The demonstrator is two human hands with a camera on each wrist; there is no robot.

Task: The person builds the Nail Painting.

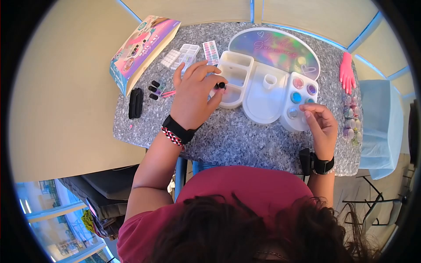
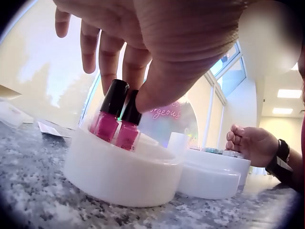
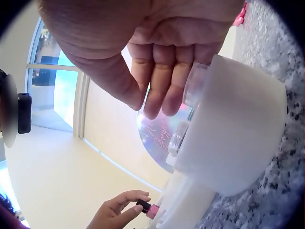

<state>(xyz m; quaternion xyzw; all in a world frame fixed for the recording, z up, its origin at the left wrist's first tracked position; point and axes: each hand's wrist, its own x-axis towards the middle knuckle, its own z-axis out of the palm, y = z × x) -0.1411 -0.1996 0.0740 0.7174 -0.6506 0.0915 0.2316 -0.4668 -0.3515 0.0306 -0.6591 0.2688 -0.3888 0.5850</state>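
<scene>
My left hand [image 1: 195,90] pinches black-capped pink nail polish bottles by their caps between thumb and fingers. In the left wrist view a nail polish bottle [image 2: 108,112] and a second bottle [image 2: 129,121] lean side by side at the rim of a white compartment tray [image 2: 119,179]. My right hand [image 1: 323,129] hovers over the pot holder [image 1: 299,126] on the organizer's right, thumb near the fingertips, fingers loosely bent. Beside those fingers, in the right wrist view, sit a clear-lidded pot [image 3: 194,86] and a silvery glitter pot [image 3: 178,138].
An iridescent backboard [image 1: 274,48] stands behind the organizer. To the left are a nail art box [image 1: 142,52], small polish bottles [image 1: 153,90], pink tweezers [image 1: 168,94] and a black case [image 1: 136,103]. A pink practice hand [image 1: 347,72] and several small pots [image 1: 351,120] lie at right.
</scene>
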